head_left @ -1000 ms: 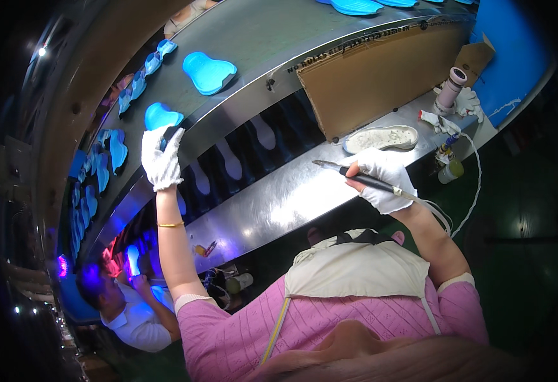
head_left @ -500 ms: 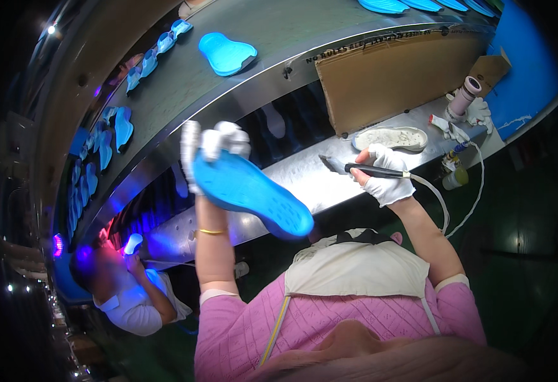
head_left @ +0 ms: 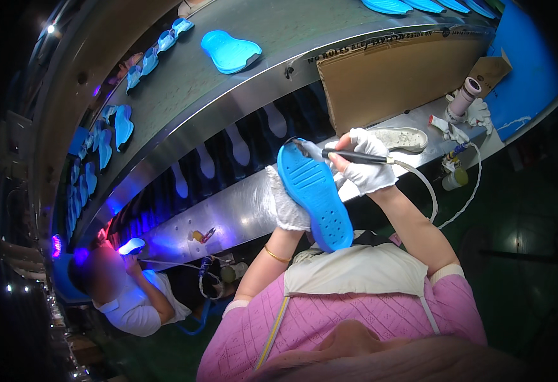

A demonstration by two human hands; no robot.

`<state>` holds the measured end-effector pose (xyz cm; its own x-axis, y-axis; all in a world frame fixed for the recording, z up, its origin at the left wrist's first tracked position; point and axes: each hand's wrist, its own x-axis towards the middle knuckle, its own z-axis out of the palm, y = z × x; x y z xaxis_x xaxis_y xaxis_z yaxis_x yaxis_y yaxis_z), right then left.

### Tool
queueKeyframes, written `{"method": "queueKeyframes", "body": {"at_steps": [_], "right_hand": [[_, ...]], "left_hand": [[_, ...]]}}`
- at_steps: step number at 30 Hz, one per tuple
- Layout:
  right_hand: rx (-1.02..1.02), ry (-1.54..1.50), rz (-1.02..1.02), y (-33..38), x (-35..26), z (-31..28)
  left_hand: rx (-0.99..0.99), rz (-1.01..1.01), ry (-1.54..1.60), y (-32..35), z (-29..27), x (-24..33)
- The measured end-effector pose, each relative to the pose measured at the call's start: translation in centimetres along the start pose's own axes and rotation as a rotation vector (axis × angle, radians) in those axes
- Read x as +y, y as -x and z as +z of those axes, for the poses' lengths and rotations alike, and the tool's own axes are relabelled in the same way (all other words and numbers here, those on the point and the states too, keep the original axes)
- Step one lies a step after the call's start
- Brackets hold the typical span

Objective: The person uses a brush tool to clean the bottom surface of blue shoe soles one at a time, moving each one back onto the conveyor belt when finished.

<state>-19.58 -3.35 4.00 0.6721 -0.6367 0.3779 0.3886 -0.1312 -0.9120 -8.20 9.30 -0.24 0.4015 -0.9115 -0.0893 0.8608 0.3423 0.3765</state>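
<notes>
A wide fisheye view is taken from head height, above and behind the hands [head_left: 365, 170], and is aimed downward and forward; these are seen from near, with the desk [head_left: 234, 210] beyond them and the conveyor belt [head_left: 304, 33] farther ahead.

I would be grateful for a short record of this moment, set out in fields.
Left hand: white-gloved, holding a blue shoe insole
Right hand: partly gloved, gripping a corded black-handled tool
Tool tip: at the insole's far end; contact unclear
Metal bench: white shoe sole beyond the right hand
Conveyor belt: more blue insoles lying on it
Co-worker: at the left, holding a blue-lit object
</notes>
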Motion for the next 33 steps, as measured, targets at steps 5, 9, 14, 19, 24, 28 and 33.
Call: {"method": "queueKeyframes", "body": {"at_steps": [5,9,14,19,24,28,33], "right_hand": [[0.006,0.164,-0.19,0.0,-0.4,1.5],[-0.166,-0.113,-0.066,1.0,-0.9,1.7],[-0.083,0.2,-0.206,1.5,-0.8,1.5],[-0.21,0.076,0.046,2.7,-0.1,1.5],[-0.199,0.289,-0.278,3.7,0.1,1.9],[-0.355,0.035,0.057,4.6,-0.4,1.4],[-0.163,0.061,0.271,5.3,0.0,-1.0]], "left_hand": [[0.035,0.187,-0.347,-1.2,0.0,-1.6],[0.15,0.182,-0.123,-1.2,-0.4,-1.4],[0.167,0.087,-0.153,-0.8,-0.7,-0.5],[0.17,0.066,-0.2,-0.4,-0.8,0.7],[0.19,0.019,-0.205,0.1,-1.1,1.8],[0.082,-0.004,-0.222,1.1,-1.1,1.8],[-0.035,-0.164,-0.439,4.1,-1.4,0.4]]}}
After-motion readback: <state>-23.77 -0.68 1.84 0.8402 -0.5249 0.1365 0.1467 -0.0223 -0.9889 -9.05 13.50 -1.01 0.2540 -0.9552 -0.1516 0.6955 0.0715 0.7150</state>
